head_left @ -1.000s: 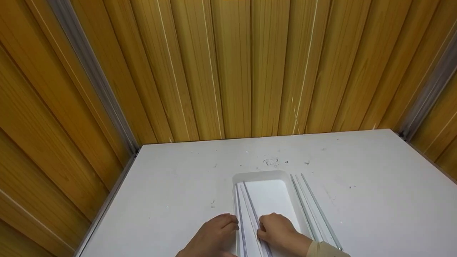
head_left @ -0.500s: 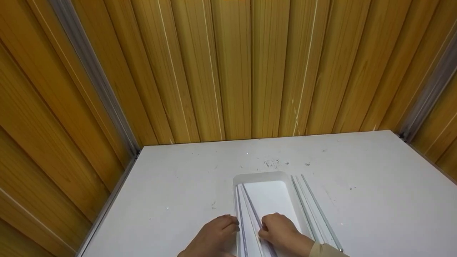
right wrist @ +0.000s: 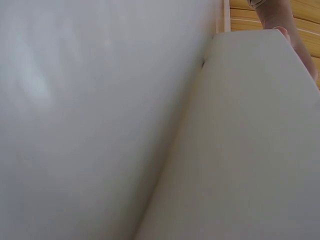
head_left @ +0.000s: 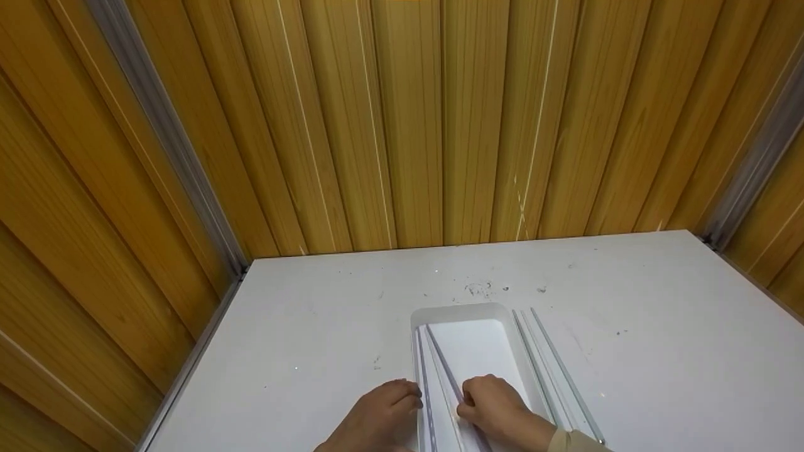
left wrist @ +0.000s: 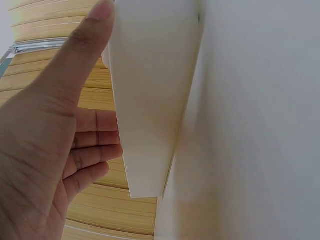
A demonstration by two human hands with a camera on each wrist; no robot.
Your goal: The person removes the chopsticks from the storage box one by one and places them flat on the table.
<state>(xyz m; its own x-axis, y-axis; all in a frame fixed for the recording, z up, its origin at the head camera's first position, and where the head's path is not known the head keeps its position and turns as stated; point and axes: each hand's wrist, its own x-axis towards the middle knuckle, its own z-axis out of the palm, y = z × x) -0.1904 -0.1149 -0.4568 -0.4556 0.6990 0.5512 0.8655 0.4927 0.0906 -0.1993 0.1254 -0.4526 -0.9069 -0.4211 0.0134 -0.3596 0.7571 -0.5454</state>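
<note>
A shallow white rectangular tray (head_left: 455, 311) sits lengthwise on the white table. My right hand (head_left: 496, 405), fingers curled, pinches a thin clear rod (head_left: 443, 361) with a lavender tint that slants across the inside of the tray. Left of it lie a fine pale rod (head_left: 439, 370) and another clear rod (head_left: 426, 389) along the left wall. At the left rim my left hand (head_left: 380, 411) rests with loosely bent fingers. In the left wrist view its thumb and fingertips meet the edge of the tray wall (left wrist: 150, 100). The right wrist view shows the tray's outer wall (right wrist: 245, 125), not the grip.
Beside the tray's right wall, long thin rods (head_left: 568, 376) lie on the table (head_left: 314, 326), running almost parallel. Dark marks (head_left: 478, 289) dot the tabletop beyond the tray. Wood-patterned panels (head_left: 408, 125) with metal corner posts (head_left: 163, 125) enclose the back and sides.
My right hand has shifted slightly right with the rod, so the rod's near end swings right and it slants more. The left hand stays at the rim.
</note>
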